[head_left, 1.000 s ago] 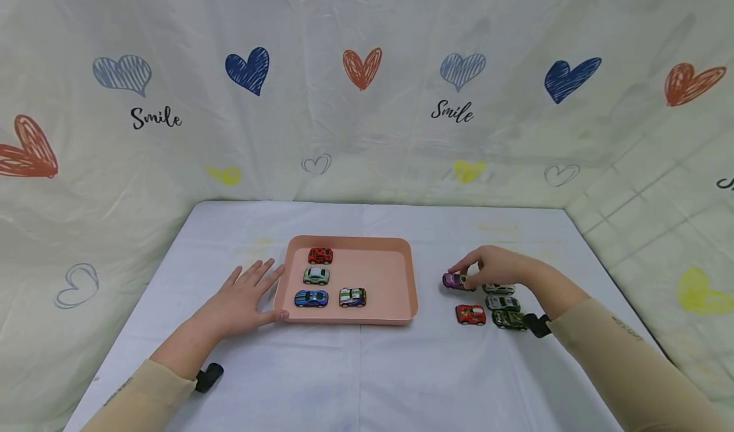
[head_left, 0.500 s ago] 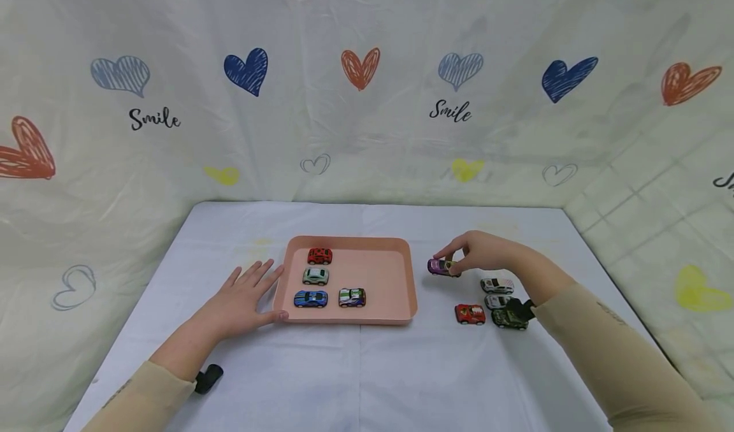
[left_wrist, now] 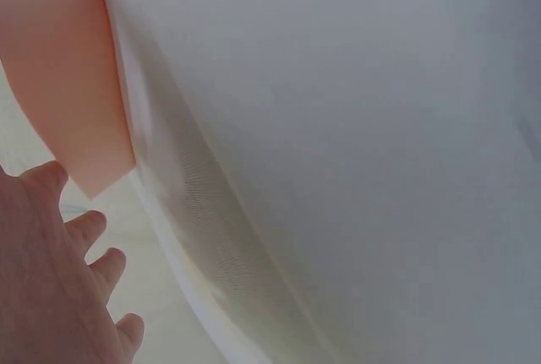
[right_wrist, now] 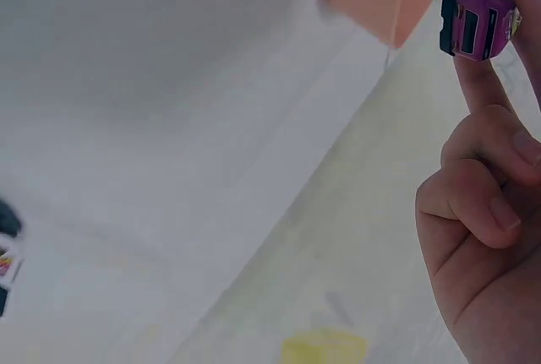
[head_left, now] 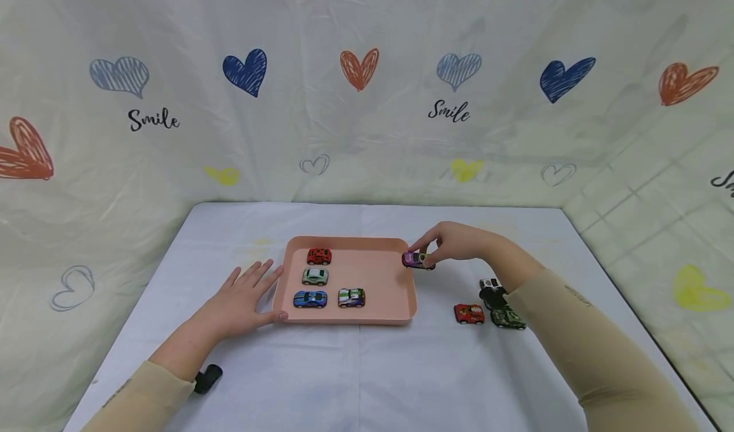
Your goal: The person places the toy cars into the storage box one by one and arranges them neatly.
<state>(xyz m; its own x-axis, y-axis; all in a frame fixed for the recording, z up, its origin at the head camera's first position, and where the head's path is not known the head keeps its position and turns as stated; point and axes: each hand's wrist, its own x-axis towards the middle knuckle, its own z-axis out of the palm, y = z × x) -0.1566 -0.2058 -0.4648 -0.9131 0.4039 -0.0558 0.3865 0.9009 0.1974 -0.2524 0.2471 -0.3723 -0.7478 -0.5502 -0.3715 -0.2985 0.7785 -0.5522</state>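
A purple toy car [head_left: 417,260] is pinched between the thumb and fingers of my right hand [head_left: 455,241], above the right rim of the pink tray [head_left: 381,282]. The same purple toy car [right_wrist: 483,13] shows at the top right of the right wrist view. My left hand [head_left: 241,301] lies with fingers spread at the tray's left edge, its thumb touching the front left corner. Inside the tray stand a red toy car [head_left: 319,257], a pale green one [head_left: 315,276], a blue one [head_left: 310,299] and a white patterned one [head_left: 352,297].
Right of the tray, on the white-covered table [head_left: 321,374], sit another red toy car [head_left: 469,314], a dark green toy car [head_left: 507,318] and a white toy car [head_left: 490,283]. A black wrist camera [head_left: 493,298] partly hides that group. A curtain with hearts hangs behind.
My right hand has lifted the purple toy car off the table and carried it left to the tray's right rim. The left hand has stayed in place.
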